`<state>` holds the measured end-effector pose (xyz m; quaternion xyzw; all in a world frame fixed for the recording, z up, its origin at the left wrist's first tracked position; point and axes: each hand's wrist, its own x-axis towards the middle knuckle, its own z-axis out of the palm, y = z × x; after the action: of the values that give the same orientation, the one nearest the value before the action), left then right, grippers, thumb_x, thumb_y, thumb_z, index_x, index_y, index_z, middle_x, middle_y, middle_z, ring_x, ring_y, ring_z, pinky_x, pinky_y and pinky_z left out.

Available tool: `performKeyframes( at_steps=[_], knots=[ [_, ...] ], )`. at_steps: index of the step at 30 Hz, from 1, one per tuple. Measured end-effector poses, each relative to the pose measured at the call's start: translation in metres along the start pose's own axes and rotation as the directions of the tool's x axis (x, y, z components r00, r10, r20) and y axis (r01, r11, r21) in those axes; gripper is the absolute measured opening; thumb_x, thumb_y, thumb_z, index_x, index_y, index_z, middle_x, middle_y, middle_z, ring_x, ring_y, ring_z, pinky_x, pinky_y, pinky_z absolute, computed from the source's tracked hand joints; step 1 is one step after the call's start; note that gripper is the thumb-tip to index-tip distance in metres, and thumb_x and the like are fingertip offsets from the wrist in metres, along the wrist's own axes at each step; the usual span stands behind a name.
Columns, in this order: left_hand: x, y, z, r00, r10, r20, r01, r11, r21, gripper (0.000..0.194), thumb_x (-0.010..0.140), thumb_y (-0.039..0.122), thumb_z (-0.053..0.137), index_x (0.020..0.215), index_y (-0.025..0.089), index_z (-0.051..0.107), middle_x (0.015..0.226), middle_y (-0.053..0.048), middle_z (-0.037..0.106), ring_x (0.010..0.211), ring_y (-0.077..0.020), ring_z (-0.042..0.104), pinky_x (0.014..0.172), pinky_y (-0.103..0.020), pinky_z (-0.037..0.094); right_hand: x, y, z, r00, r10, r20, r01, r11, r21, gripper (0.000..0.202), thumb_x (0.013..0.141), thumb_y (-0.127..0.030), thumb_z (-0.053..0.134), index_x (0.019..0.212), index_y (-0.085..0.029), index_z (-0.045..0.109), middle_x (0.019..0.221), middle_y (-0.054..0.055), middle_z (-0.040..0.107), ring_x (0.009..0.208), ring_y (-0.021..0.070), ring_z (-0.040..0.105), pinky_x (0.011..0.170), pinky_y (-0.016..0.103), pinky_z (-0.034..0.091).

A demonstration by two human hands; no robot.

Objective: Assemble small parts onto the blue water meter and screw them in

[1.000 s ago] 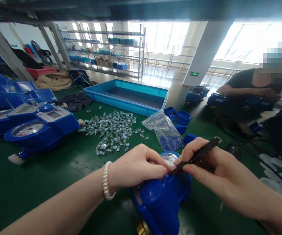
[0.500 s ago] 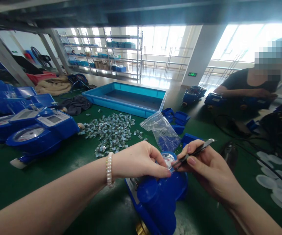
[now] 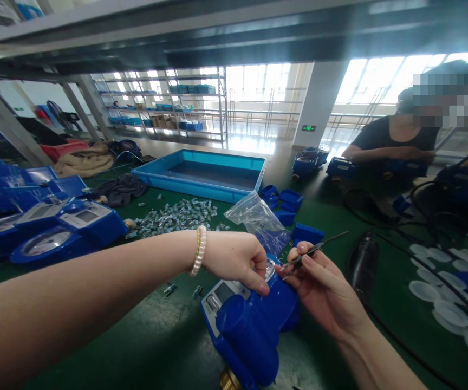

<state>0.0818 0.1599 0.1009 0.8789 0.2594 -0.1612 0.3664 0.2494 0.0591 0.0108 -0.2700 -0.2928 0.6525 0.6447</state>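
A blue water meter with a brass threaded end lies on the green bench below my hands. My left hand, wearing a pearl bracelet, is closed with thumb and fingers bent together at the meter's round dial. Whatever is in that pinch is hidden. My right hand grips dark metal tweezers between thumb and fingers. Their tips point left, close to the dial's edge. Left of the meter lie small clear-and-metal parts.
A heap of small parts, a blue tray and a clear bag are ahead. More meters stand left. On the right are a black cylindrical tool, cables, white discs and a co-worker.
The view has shifted, so the scene sits lower and further left. My left wrist is raised, uncovering the meter's display and loose parts beside it. The tweezers have turned slightly in my right hand.
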Motion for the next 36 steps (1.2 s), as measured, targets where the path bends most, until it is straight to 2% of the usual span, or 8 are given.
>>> performKeyframes(
  at_steps=[5,10,13,16,20,24,29,36],
  knots=[
    [-0.004,0.001,0.002,0.999,0.031,0.015,-0.03,0.999,-0.018,0.018,0.08,0.033,0.066,0.081,0.014,0.065,0.059,0.005,0.056,0.053,-0.0081,0.048,0.049,-0.017,0.034,0.0,-0.001,0.001,1.0,0.003,0.013,-0.003,1.0,-0.001,0.013,0.081,-0.018,0.067,0.089,-0.02,0.058,0.084,0.0,0.071,0.079,0.016,0.071,0.076,0.025,0.059],
    [-0.007,0.007,0.001,0.999,0.033,-0.008,-0.034,0.999,-0.039,0.011,0.078,0.025,0.064,0.078,0.014,0.064,0.058,0.004,0.055,0.05,-0.008,0.046,0.048,-0.018,0.033,0.0,-0.001,0.004,0.999,-0.019,0.025,0.02,0.999,-0.044,0.012,0.083,-0.019,0.066,0.09,-0.021,0.057,0.083,-0.002,0.071,0.077,0.013,0.07,0.076,0.023,0.057],
    [-0.007,0.001,0.003,0.999,0.034,-0.029,-0.036,0.995,-0.092,0.008,0.075,0.023,0.063,0.074,0.015,0.061,0.054,0.005,0.051,0.048,-0.0082,0.043,0.046,-0.018,0.031,0.001,-0.002,0.007,0.998,-0.041,0.048,0.046,0.993,-0.11,0.013,0.083,-0.019,0.065,0.09,-0.022,0.055,0.084,-0.002,0.07,0.078,0.0125,0.07,0.077,0.024,0.056],
    [-0.006,-0.011,0.01,0.997,0.049,-0.066,-0.062,0.977,-0.205,0.01,0.077,0.025,0.058,0.08,0.016,0.056,0.059,0.006,0.049,0.051,-0.0083,0.041,0.047,-0.018,0.031,0.004,-0.006,0.01,0.995,-0.056,0.087,0.074,0.974,-0.213,0.016,0.082,-0.019,0.068,0.09,-0.021,0.054,0.084,0.0,0.07,0.078,0.0143,0.07,0.076,0.024,0.056],
    [-0.003,-0.02,0.022,0.994,0.067,-0.09,-0.096,0.927,-0.363,0.013,0.076,0.021,0.057,0.087,0.017,0.051,0.066,0.006,0.048,0.053,-0.0079,0.039,0.048,-0.018,0.033,0.008,-0.018,0.014,0.989,-0.031,0.143,0.081,0.93,-0.359,0.016,0.083,-0.02,0.068,0.089,-0.02,0.054,0.085,0.001,0.069,0.076,0.016,0.07,0.074,0.027,0.057],
    [-0.001,-0.022,0.028,0.995,0.081,-0.066,-0.102,0.879,-0.465,0.014,0.073,0.015,0.059,0.083,0.017,0.051,0.058,0.007,0.048,0.048,-0.008,0.04,0.044,-0.018,0.031,0.005,-0.026,0.016,0.986,-0.002,0.165,0.079,0.884,-0.46,0.015,0.084,-0.021,0.067,0.089,-0.02,0.053,0.086,0.0,0.068,0.076,0.016,0.069,0.073,0.028,0.057],
    [0.002,-0.03,0.025,0.988,0.15,-0.031,-0.14,0.799,-0.585,0.016,0.077,0.025,0.066,0.084,0.016,0.056,0.054,0.006,0.053,0.049,-0.0078,0.048,0.049,-0.017,0.039,0.001,-0.031,0.021,0.984,0.012,0.177,0.096,0.803,-0.588,0.016,0.085,-0.023,0.065,0.091,-0.022,0.051,0.085,0.0,0.067,0.079,0.0152,0.068,0.076,0.027,0.056],
    [0.014,-0.04,0.02,0.973,0.226,0.043,-0.135,0.712,-0.689,0.026,0.066,0.025,0.078,0.081,0.015,0.06,0.055,0.005,0.058,0.048,-0.0074,0.051,0.052,-0.019,0.048,-0.003,-0.035,0.027,0.983,0.049,0.18,0.099,0.681,-0.725,0.013,0.088,-0.03,0.062,0.093,-0.026,0.051,0.091,-0.002,0.064,0.085,0.0153,0.065,0.079,0.029,0.054]
  ],
)
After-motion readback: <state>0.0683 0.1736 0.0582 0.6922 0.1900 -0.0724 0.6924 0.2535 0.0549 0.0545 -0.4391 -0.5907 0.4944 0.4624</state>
